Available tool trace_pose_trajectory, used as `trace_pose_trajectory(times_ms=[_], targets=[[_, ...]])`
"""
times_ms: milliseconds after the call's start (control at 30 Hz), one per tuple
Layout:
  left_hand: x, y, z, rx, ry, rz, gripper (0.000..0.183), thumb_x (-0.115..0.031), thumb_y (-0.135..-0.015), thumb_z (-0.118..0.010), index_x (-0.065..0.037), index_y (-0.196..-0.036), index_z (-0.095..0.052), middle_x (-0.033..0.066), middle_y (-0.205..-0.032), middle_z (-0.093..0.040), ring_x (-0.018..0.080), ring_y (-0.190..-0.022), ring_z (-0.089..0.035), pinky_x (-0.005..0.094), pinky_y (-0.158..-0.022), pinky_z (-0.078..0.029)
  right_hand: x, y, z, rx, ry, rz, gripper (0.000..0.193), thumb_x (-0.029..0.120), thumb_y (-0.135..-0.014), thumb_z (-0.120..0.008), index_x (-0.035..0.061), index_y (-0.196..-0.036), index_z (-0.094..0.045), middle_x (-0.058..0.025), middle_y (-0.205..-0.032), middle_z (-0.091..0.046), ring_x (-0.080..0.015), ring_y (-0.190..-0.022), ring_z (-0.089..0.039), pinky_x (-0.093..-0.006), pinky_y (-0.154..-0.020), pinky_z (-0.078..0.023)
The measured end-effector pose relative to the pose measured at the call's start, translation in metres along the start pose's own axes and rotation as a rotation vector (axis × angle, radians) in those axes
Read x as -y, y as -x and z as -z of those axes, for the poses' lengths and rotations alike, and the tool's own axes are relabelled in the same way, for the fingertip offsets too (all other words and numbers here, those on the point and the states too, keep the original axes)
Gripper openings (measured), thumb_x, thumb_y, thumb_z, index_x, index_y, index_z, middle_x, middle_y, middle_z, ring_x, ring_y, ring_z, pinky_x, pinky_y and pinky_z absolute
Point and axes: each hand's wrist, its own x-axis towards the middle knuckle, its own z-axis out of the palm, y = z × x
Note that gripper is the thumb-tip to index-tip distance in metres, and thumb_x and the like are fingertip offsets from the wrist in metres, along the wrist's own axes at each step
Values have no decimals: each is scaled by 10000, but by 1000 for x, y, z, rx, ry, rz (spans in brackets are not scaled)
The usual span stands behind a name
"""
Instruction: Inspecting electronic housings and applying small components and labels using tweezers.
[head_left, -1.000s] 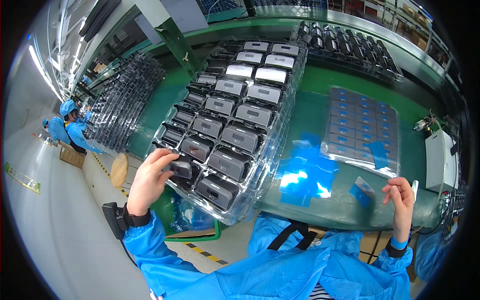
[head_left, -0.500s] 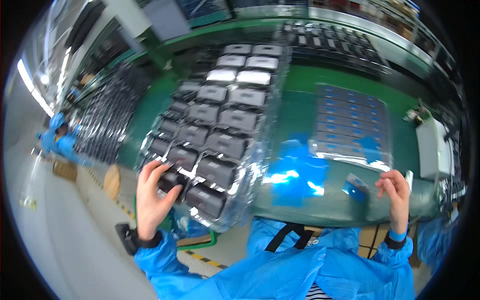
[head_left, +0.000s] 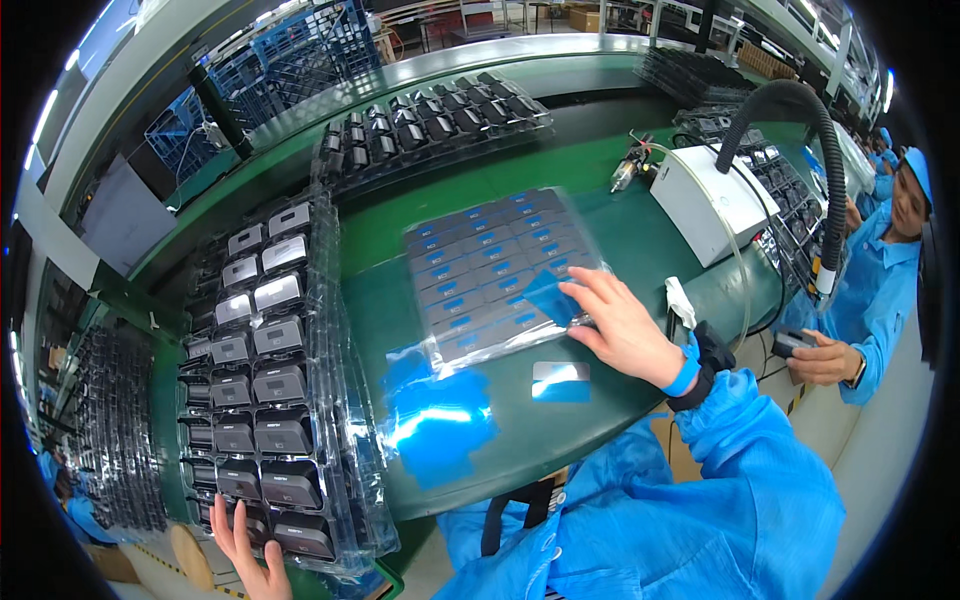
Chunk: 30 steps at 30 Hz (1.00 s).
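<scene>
My left hand [head_left: 249, 556] is at the near end of a clear plastic tray [head_left: 345, 470] holding rows of black box-shaped devices [head_left: 284, 434]. Its fingers are spread beside the nearest devices; whether they touch one I cannot tell. Over the near right corner of a sheet of dark grey rectangular labels with blue tabs [head_left: 480, 262] is my right hand [head_left: 628, 325], thumb and fingers apart. Its fingertips are at a loose piece of blue film [head_left: 548, 297] lying on that sheet. A small part-clear, part-blue film piece [head_left: 561, 382] lies on the table just below this hand.
Overlapping blue films [head_left: 437, 415] lie on the green table. Another device tray [head_left: 420, 128] stands at the back. On the right are a white machine [head_left: 712, 205], a black corrugated hose [head_left: 835, 170] and a co-worker [head_left: 880, 270] holding a black device. Stacked trays [head_left: 110, 430] stand far left.
The view has turned to the right, bringing the hose and co-worker in. My right hand has moved forward onto the label sheet. My left hand stays by the tray's near end, its fingers straighter.
</scene>
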Motion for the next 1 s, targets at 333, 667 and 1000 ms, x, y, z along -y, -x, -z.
trace_pose_trajectory(times_ms=[333,667,1000], targets=[[-127,18,-59,-553,776,-221,394,-332,-907,-513,50,-953,-596,220,-987,-601,304,-914,-562,383,-800,-466,-5,6,-4,108,117,63,539,125,-680,-724,58,-1180,-536,-126,-1233,-505,-304,-1133,-470,-411,-963,-366],[-205,-16,-159,644,1186,230,170,-125,-888,-565,29,-931,-624,98,-871,-649,139,-770,-623,249,-668,-486,48,101,1,324,-58,29,554,252,-729,-686,81,-1225,-508,-113,-1334,-428,-289,-1243,-391,-506,-1006,-317],[-209,0,-153,1039,1455,639,289,-288,-928,-539,-11,-966,-612,14,-802,-609,73,-673,-561,192,-592,-441,38,128,-10,-165,-440,402,206,80,-710,-640,138,-902,-691,-22,-1022,-660,-203,-962,-612,-374,-871,-472]])
